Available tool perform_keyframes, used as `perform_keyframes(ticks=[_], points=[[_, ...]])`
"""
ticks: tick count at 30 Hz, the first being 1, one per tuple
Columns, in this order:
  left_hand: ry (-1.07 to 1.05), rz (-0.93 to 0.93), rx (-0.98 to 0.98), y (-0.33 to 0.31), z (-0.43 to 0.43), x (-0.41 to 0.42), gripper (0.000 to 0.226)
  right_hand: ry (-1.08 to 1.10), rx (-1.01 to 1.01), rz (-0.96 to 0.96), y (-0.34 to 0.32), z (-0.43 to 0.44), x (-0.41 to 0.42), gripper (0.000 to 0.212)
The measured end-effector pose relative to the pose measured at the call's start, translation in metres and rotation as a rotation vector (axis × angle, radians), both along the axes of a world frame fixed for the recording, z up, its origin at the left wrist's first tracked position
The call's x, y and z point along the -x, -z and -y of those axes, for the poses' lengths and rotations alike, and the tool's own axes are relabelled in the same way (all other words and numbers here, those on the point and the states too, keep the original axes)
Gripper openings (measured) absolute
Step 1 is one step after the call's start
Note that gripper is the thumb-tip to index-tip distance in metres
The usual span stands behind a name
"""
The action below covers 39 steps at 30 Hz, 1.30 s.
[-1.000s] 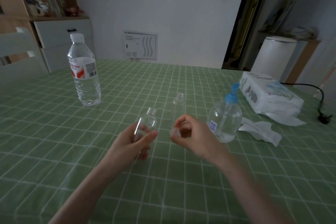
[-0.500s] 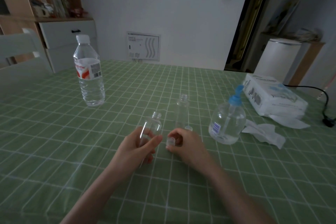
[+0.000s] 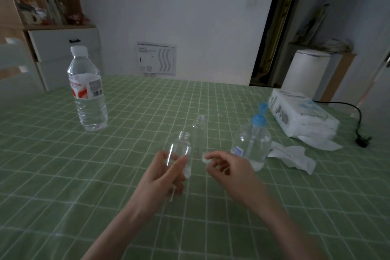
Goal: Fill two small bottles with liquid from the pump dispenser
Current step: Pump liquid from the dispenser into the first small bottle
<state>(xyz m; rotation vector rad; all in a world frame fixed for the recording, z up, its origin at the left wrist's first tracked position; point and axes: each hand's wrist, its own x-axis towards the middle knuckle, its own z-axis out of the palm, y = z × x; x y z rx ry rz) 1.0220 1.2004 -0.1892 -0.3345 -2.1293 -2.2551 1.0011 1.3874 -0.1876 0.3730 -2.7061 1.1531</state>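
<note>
**Both hands up front, one bottle held, one cap pinched**

Left hand [image 3: 162, 177] is wrapped round the open small bottle [image 3: 179, 150], thumb across its front and fingers behind, holding it upright and lifted just above the green checked tablecloth [image 3: 63, 164]. My right hand [image 3: 231, 170] is close beside it without touching it, fingers curled, with thumb and forefinger pinching a little clear cap [image 3: 204, 157].

Just behind the gap between my hands, the second small bottle [image 3: 199, 131] stands upright on the cloth with its neck open. The pump dispenser [image 3: 252, 143], clear with a blue pump head, stands just to the right of that bottle and right behind my right hand. It looks partly full.

Further off, a water bottle [image 3: 87, 93] with a white cap stands on the far left. On the right lies a white tissue pack [image 3: 301, 116], with a crumpled tissue [image 3: 295, 155] in front of it, near the dispenser.
</note>
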Motion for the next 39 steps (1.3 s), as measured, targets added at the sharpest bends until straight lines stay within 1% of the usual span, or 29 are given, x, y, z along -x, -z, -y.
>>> perform_keyframes(ticks=[1, 2, 4, 9, 10, 13, 14, 15, 17, 20, 23, 26, 29, 34, 37, 39], points=[[0.017, 0.004, -0.020, -0.002, -0.007, 0.000, 0.042, 0.011, 0.014, -0.002, -0.005, -0.011, -0.004, 0.016], [0.035, 0.010, -0.038, -0.004, -0.015, 0.000, 0.041, 0.025, 0.032, -0.005, -0.011, -0.022, -0.008, 0.014], [0.086, 0.018, -0.042, -0.009, -0.034, 0.003, 0.042, 0.064, 0.078, -0.022, -0.021, -0.042, -0.015, 0.022], [0.162, 0.000, 0.042, -0.024, -0.077, 0.020, 0.049, 0.170, 0.130, -0.054, -0.041, -0.083, -0.011, 0.022], [0.178, -0.005, 0.062, -0.026, -0.083, 0.025, 0.046, 0.196, 0.147, -0.061, -0.045, -0.089, -0.008, 0.022], [0.207, -0.023, 0.117, -0.028, -0.099, 0.039, 0.021, 0.312, 0.240, -0.087, -0.056, -0.105, 0.006, 0.018], [0.212, -0.031, 0.128, -0.029, -0.103, 0.042, 0.017, 0.354, 0.270, -0.106, -0.061, -0.109, 0.011, 0.017], [0.213, -0.037, 0.132, -0.029, -0.107, 0.045, 0.018, 0.386, 0.296, -0.122, -0.065, -0.113, 0.018, 0.017], [0.208, -0.043, 0.122, -0.030, -0.112, 0.048, 0.026, 0.419, 0.337, -0.120, -0.075, -0.115, 0.033, 0.020], [0.213, -0.056, 0.101, -0.033, -0.113, 0.049, 0.038, 0.414, 0.382, -0.053, -0.087, -0.111, 0.058, 0.025], [0.219, -0.056, 0.075, -0.033, -0.114, 0.049, 0.042, 0.393, 0.397, 0.002, -0.098, -0.103, 0.080, 0.030], [0.214, -0.033, 0.040, -0.033, -0.112, 0.050, 0.042, 0.359, 0.348, 0.058, -0.108, -0.094, 0.096, 0.031], [0.223, -0.026, 0.034, -0.035, -0.111, 0.052, 0.041, 0.316, 0.284, 0.170, -0.118, -0.084, 0.105, 0.036], [0.228, -0.015, 0.033, -0.037, -0.114, 0.059, 0.039, 0.307, 0.052, 0.407, -0.125, -0.072, 0.118, 0.059], [0.236, -0.024, 0.026, -0.036, -0.116, 0.060, 0.042, 0.307, -0.068, 0.478, -0.125, -0.069, 0.122, 0.068], [0.231, -0.035, 0.010, -0.035, -0.116, 0.060, 0.043, 0.313, -0.112, 0.494, -0.125, -0.068, 0.123, 0.071]])
